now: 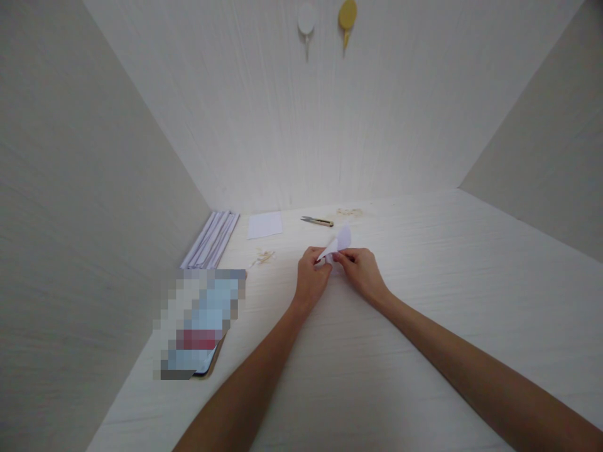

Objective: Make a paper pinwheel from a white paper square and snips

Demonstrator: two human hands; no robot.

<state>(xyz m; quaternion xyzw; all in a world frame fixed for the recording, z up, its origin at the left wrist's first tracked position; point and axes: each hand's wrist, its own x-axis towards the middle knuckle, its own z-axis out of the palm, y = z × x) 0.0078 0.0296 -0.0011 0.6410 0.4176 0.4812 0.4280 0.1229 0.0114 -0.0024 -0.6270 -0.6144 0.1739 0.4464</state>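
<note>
A small piece of white paper (343, 237), curled or folded with a rounded upper end, is held up just above the table between both hands. My left hand (312, 276) pinches its lower left side, fingers closed. My right hand (362, 270) grips its lower right edge between thumb and fingertips. Part of the paper is hidden behind the fingers. Just beyond the hands lies a pair of thread snips (317, 221), blades pointing left.
Folded white paper strips (211, 240) are stacked at the left wall, beside a flat white sheet (264, 225). Small pale sticks (264, 257) and scraps (349, 212) lie about. A pixelated phone-like device (202, 323) rests at left. White (306, 19) and yellow hooks (347, 16) hang on the back wall.
</note>
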